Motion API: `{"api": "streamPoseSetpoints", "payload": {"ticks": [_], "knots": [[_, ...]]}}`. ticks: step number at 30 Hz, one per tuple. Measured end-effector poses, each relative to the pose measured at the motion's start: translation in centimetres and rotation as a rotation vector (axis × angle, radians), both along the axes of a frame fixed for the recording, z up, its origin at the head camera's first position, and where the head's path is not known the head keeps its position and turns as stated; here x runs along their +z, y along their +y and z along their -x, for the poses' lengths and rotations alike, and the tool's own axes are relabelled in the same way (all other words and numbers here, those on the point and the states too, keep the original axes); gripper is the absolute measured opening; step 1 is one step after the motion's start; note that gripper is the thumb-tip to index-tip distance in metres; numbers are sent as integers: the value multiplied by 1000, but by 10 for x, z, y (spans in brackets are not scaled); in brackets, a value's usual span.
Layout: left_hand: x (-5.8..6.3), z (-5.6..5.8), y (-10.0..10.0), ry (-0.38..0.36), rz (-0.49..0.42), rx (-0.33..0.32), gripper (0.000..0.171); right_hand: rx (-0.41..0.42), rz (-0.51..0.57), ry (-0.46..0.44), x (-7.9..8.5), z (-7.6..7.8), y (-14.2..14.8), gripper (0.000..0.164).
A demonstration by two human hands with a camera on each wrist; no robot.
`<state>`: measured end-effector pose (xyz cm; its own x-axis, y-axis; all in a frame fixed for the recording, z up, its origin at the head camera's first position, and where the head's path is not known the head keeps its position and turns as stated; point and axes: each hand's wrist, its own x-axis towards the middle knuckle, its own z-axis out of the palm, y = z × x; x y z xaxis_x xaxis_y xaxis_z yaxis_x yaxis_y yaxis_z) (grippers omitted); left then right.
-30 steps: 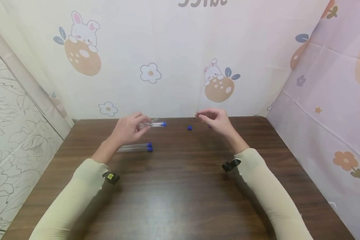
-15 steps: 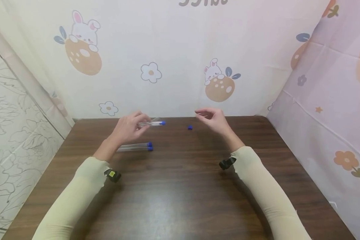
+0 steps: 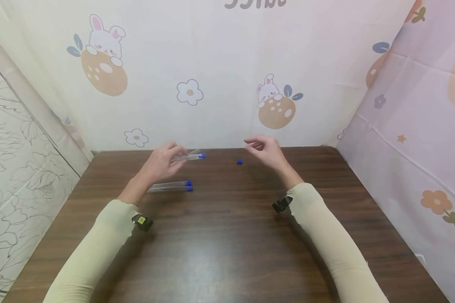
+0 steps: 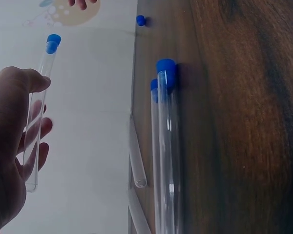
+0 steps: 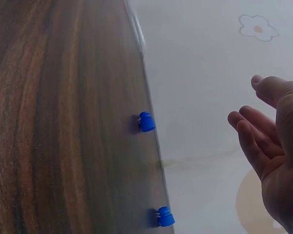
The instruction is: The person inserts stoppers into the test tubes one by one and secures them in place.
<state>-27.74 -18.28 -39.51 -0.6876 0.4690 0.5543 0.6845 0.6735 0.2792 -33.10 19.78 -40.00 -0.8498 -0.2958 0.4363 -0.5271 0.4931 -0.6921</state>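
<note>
My left hand (image 3: 161,162) grips a clear test tube (image 4: 38,112) between thumb and fingers, raised above the table. A blue stopper (image 4: 52,43) sits in the tube's end that points away from the hand. Two stoppered test tubes (image 3: 170,185) lie side by side on the table, nearer me than that hand. Behind it, along the back edge, lie two test tubes (image 4: 136,161) without visible stoppers. My right hand (image 3: 267,152) hovers near the back edge, fingers apart from the thumb and holding nothing. Below it are two loose blue stoppers (image 5: 146,122), one hidden in the head view.
The brown wooden table (image 3: 227,231) ends at a pale curtain (image 3: 227,54) printed with rabbits and flowers. Another curtain (image 3: 417,139) hangs along the right side. A panel with line-drawn flowers (image 3: 15,168) stands at the left.
My right hand has moved slightly left, its fingers still held apart. The left hand has drawn a little left with its test tube. The tubes on the table have stayed put.
</note>
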Motion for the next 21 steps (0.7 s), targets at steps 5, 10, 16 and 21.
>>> {"api": "streamPoseSetpoints", "payload": {"ticks": [5,10,16,21], "knots": [[-7,1,0,-40,22,24,16,-11,-80,16,-7,4,-1,28],[-13,1,0,-86,54,41,17,-6,-122,16,-11,7,-3,28],[-19,3,-1,-100,75,35,18,-20,-158,-3,-13,9,-5,30],[-23,4,-4,-126,79,40,18,-28,-213,-22,-15,12,-8,29]]}}
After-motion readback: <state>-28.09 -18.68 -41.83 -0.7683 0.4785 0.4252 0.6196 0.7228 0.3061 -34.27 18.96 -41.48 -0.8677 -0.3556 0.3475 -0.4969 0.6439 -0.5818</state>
